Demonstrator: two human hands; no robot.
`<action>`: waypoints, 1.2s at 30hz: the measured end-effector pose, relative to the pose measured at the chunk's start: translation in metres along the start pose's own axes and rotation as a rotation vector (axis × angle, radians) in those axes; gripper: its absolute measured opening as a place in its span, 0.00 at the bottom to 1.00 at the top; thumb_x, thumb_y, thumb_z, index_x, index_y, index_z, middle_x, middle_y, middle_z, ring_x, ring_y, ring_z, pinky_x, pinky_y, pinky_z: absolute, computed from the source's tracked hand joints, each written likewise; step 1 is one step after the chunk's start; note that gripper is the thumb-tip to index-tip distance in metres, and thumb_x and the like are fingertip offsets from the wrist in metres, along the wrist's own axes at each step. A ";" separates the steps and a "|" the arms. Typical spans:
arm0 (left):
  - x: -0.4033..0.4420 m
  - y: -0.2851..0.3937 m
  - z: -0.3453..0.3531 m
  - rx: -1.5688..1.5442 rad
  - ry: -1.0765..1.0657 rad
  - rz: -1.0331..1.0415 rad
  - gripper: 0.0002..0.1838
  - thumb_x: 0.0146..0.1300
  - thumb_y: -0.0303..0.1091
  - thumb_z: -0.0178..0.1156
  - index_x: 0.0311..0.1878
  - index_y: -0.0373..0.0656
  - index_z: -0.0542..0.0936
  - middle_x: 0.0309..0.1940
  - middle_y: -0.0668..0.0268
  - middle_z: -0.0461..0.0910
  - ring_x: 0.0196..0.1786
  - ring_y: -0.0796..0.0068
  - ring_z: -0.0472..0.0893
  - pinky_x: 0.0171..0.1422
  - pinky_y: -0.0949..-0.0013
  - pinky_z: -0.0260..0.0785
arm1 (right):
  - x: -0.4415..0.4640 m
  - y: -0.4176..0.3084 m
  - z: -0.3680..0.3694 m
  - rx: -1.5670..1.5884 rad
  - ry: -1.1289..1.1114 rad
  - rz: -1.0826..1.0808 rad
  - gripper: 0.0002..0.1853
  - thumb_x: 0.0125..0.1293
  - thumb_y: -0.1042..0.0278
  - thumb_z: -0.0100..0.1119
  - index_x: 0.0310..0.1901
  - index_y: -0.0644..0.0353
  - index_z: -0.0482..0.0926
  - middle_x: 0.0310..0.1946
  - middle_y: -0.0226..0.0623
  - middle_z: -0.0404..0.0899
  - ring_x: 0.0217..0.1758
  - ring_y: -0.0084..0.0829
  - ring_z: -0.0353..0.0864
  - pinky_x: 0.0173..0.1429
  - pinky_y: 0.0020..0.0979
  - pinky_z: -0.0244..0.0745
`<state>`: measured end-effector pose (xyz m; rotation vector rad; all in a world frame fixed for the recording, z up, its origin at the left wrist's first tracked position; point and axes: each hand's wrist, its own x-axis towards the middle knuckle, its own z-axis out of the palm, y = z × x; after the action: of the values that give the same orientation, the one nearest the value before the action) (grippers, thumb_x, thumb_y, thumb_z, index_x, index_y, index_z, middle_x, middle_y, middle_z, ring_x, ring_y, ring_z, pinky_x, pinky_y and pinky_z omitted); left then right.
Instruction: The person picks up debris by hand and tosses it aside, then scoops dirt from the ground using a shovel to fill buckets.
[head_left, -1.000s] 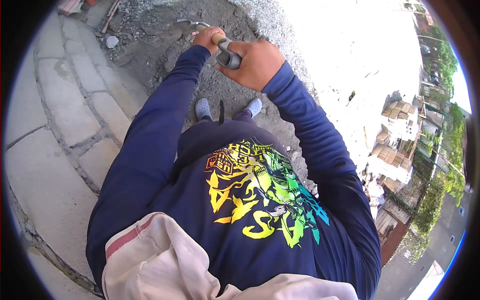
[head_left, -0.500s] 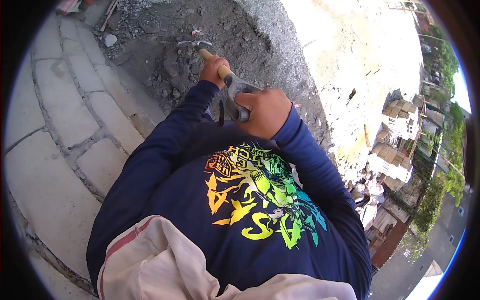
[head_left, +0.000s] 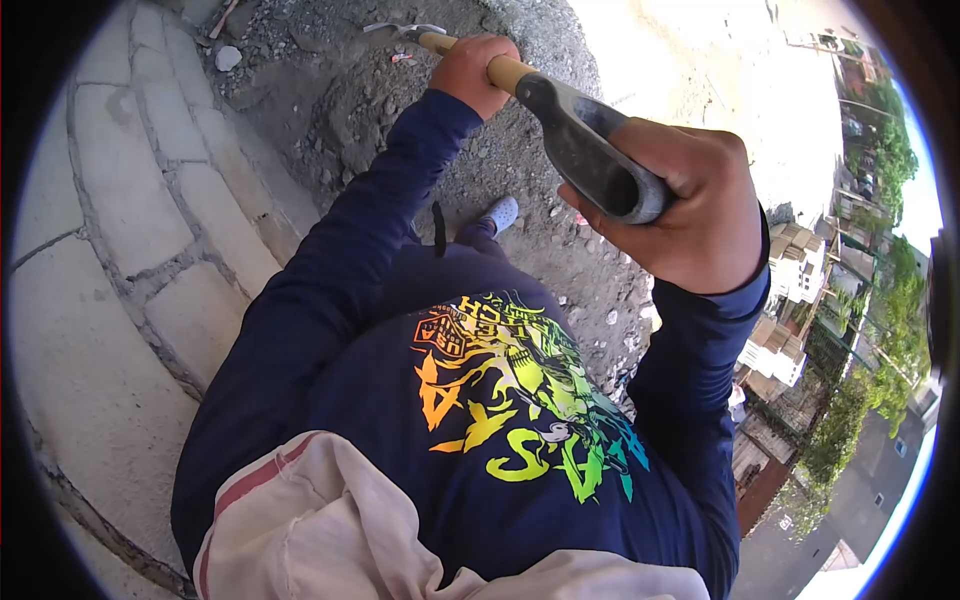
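Sunlit ground (head_left: 690,75) lies at the upper right of the head view, paving (head_left: 130,180) at the left. From top centre, a shovel (head_left: 548,100) slants down rightward above soil (head_left: 350,110); the left hand (head_left: 476,75) is wrapped round its shaft (head_left: 510,73), the right hand (head_left: 695,205) clamped on its grip (head_left: 600,160).

Grey blocks (head_left: 130,180) flank gravelly ground (head_left: 590,300) L, w/ sunlit patch (head_left: 700,80), greenery (head_left: 880,140) & bldg (head_left: 860,480) R.
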<state>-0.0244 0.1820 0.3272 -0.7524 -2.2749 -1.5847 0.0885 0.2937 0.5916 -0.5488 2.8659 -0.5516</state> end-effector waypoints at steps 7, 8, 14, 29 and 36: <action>-0.052 -0.128 0.010 -0.107 -0.131 -0.294 0.08 0.47 0.21 0.60 0.31 0.42 0.74 0.31 0.59 0.77 0.40 0.54 0.77 0.45 0.59 0.69 | 0.069 0.042 0.114 -0.093 -0.149 -0.167 0.13 0.43 0.61 0.69 0.32 0.52 0.80 0.21 0.41 0.79 0.27 0.44 0.81 0.33 0.39 0.75; -0.061 -0.121 0.013 -0.093 -0.090 -0.291 0.08 0.47 0.21 0.60 0.30 0.42 0.74 0.30 0.58 0.77 0.40 0.54 0.77 0.45 0.59 0.69 | 0.062 0.038 0.115 -0.104 -0.231 -0.132 0.13 0.43 0.60 0.68 0.32 0.52 0.79 0.21 0.41 0.79 0.28 0.45 0.81 0.34 0.40 0.76; -0.119 -0.080 0.021 0.003 -0.041 -0.263 0.07 0.45 0.22 0.60 0.27 0.42 0.73 0.27 0.59 0.75 0.38 0.53 0.74 0.44 0.56 0.67 | 0.017 0.030 0.120 -0.031 -0.302 -0.164 0.14 0.40 0.58 0.69 0.28 0.52 0.78 0.18 0.40 0.77 0.26 0.47 0.78 0.30 0.42 0.72; 0.014 0.040 -0.046 -0.004 0.104 -0.007 0.10 0.44 0.26 0.65 0.32 0.43 0.77 0.31 0.61 0.80 0.37 0.58 0.79 0.41 0.63 0.71 | 0.009 -0.027 -0.044 -0.030 0.049 -0.350 0.10 0.41 0.75 0.71 0.27 0.64 0.80 0.17 0.34 0.75 0.18 0.23 0.73 0.24 0.23 0.65; -0.007 -0.081 -0.051 -0.039 0.056 -0.292 0.10 0.45 0.24 0.64 0.31 0.44 0.76 0.31 0.62 0.79 0.40 0.55 0.78 0.44 0.59 0.71 | 0.087 0.004 0.065 -0.158 0.041 -0.297 0.12 0.45 0.60 0.65 0.34 0.46 0.80 0.20 0.38 0.78 0.26 0.41 0.81 0.32 0.40 0.77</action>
<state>-0.0672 0.1113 0.2786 -0.3901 -2.4051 -1.7531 0.0223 0.2421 0.5216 -1.0111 2.9003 -0.3811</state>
